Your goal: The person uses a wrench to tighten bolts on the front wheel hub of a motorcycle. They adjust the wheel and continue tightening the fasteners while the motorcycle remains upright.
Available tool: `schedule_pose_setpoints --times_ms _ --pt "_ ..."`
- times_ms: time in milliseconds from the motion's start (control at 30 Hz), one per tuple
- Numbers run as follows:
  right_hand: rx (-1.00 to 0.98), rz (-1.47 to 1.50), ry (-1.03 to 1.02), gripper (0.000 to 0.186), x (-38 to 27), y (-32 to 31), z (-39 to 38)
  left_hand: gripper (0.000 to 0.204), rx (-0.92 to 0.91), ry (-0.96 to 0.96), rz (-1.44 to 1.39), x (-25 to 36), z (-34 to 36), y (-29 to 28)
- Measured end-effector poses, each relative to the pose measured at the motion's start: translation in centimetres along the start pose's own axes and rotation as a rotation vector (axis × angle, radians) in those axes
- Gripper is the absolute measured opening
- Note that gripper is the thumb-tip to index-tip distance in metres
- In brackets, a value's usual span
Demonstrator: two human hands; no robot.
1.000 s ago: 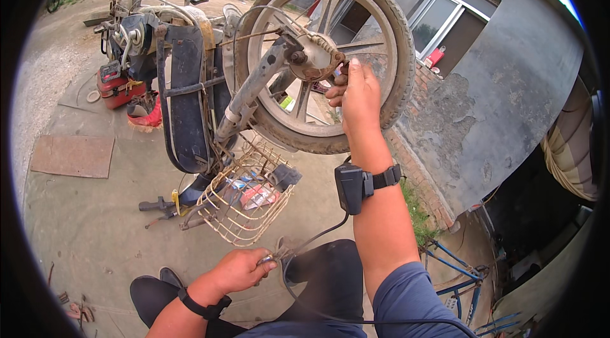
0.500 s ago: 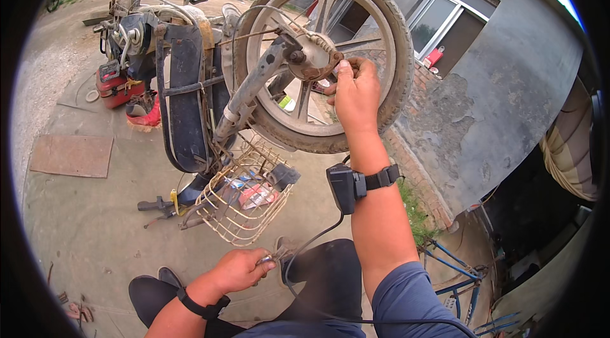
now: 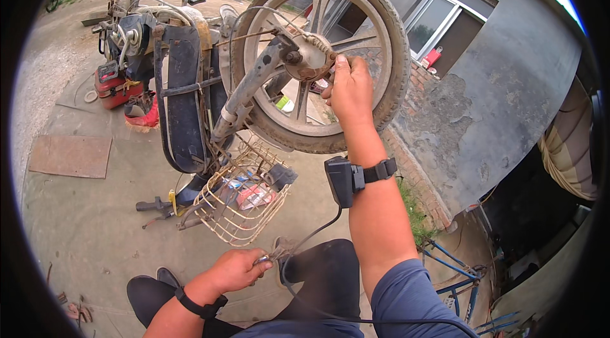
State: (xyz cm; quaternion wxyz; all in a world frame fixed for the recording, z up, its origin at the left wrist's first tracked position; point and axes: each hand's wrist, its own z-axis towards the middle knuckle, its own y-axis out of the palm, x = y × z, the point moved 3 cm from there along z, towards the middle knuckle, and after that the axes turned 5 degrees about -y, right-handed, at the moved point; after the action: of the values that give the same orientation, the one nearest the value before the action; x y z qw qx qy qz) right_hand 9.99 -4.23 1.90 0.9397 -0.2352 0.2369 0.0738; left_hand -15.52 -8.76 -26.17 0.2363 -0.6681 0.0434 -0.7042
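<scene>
Wheel hub (image 3: pixel 309 63), 12 o'clock, on grey fork (image 3: pixel 251 86) | right hand (image 3: pixel 351 89), at hub's 3 o'clock edge, fingers curled, closure hidden, cannot tell | left hand (image 3: pixel 236 269), 7 o'clock, closed round small metal piece (image 3: pixel 262 260) | step, apparently: handwork at hub edge | called for next, likely: steady thumb pressure

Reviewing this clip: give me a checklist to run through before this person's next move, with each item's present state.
1. Right hand at the hub: ok, at its edge; exact grip hidden.
2. Small metal item held in left hand: ok, though its kind is unclear.
3. Wheel raised off the ground: ok.
4. Tipped bike firmly supported: cannot tell.
5. Cable from the wrist device clear of the wheel: ok, it hangs below.
6. Basket emptied: not ok, packets show inside.
</scene>
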Motion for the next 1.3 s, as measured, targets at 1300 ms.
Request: schedule_pose_setpoints --times_ms 1300 --pt "-0.085 0.573 0.416 0.036 -0.9 0.2 -0.5 0.026 -0.047 -0.014 0.013 0.0 -0.4 0.3"
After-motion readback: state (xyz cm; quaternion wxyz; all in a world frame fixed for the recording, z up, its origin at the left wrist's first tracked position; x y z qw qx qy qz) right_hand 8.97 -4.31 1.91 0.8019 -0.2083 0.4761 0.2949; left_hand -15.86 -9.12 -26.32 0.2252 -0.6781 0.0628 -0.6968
